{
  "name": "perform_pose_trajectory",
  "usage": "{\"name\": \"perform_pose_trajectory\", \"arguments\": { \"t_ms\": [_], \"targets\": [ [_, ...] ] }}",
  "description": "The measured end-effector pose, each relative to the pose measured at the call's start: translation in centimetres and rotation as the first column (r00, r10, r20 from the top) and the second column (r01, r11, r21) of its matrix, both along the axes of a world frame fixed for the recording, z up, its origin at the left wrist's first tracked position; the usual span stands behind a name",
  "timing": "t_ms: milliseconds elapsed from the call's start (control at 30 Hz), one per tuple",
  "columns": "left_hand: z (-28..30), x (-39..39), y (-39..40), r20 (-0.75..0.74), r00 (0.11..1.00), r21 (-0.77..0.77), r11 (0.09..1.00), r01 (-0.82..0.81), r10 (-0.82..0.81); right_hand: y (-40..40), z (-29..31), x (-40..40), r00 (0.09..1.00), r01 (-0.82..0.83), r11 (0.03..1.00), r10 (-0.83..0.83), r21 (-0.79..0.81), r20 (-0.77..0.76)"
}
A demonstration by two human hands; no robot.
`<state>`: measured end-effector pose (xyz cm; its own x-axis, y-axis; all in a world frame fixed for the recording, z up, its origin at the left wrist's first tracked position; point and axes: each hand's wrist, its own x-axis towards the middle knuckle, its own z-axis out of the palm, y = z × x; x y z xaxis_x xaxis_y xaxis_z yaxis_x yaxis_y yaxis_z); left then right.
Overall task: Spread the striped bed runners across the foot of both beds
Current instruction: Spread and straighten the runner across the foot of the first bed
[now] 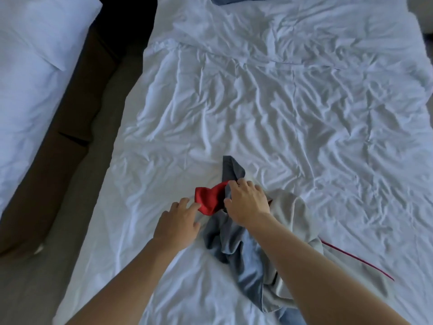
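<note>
While the bed runner [236,245] lies bunched in grey, red and pale folds near the foot of the near bed [281,102], the right hand [247,202] grasps its grey edge. The left hand [178,224] is released, fingers touching the red part. The runner's lower end is cut off, stripes unclear. Only 1 corner of the second bed [30,73] shows.

The bed runner [236,245] lies bunched on the near bed [293,102], toward its foot; both hands rest on the runner's far end, the left hand [179,221] left of the right hand [248,202]. A second bed [30,66] stands left of the near bed; a strip of floor [70,231] lies between them.
</note>
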<state>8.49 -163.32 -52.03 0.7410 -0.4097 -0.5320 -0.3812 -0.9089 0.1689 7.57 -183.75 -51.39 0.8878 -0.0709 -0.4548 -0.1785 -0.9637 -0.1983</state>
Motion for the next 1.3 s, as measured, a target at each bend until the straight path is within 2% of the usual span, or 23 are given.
{"name": "perform_pose_trajectory", "arguments": {
  "t_ms": [167, 300, 467, 667, 733, 967, 1133, 1233, 1300],
  "targets": [
    [-2.1, 2.1, -0.2, 0.022, 0.998, -0.098, 0.994, -0.052, 0.054, -1.2, -2.0, 3.2, 0.994, 0.087, 0.993, -0.081, -0.080, 0.072],
    [-4.8, 4.8, -1.6, 0.038, 0.997, -0.178, 0.982, -0.059, 0.067, -2.4, -4.5, 5.8, 0.993, 0.102, 0.983, -0.092, -0.155, 0.068],
    [-7.5, 6.9, -3.4, 0.011, 0.992, -0.254, 0.960, -0.118, 0.124, -2.5, -7.2, 7.7, 0.995, 0.094, 0.980, -0.085, -0.176, 0.053],
    [-9.5, 7.0, -4.2, -0.015, 0.992, -0.279, 0.952, -0.126, 0.127, -2.1, -9.1, 8.4, 0.994, 0.112, 0.978, -0.110, -0.176, 0.023],
    [-9.8, 6.9, -4.1, -0.037, 0.985, -0.295, 0.940, -0.174, 0.170, -1.9, -9.1, 8.5, 0.993, 0.117, 0.980, -0.114, -0.160, 0.028],
    [-10.2, 8.3, -3.4, -0.124, 0.920, -0.308, 0.867, -0.392, 0.372, -0.3, -7.9, 8.8, 0.992, 0.096, 0.994, -0.092, -0.046, 0.088],
    [-10.4, 9.6, -2.4, -0.122, 0.921, -0.268, 0.881, -0.390, 0.370, 2.6, -6.8, 10.0, 0.981, -0.031, 0.985, -0.002, 0.169, 0.194],
    [-10.7, 10.2, -1.9, -0.200, 0.880, -0.290, 0.832, -0.473, 0.431, 5.0, -5.7, 11.3, 0.969, -0.080, 0.933, -0.011, 0.352, 0.248],
    [-11.0, 10.6, -1.3, -0.248, 0.839, -0.311, 0.780, -0.543, 0.485, 6.2, -5.1, 11.9, 0.959, -0.088, 0.906, -0.035, 0.414, 0.281]
  ]
}}
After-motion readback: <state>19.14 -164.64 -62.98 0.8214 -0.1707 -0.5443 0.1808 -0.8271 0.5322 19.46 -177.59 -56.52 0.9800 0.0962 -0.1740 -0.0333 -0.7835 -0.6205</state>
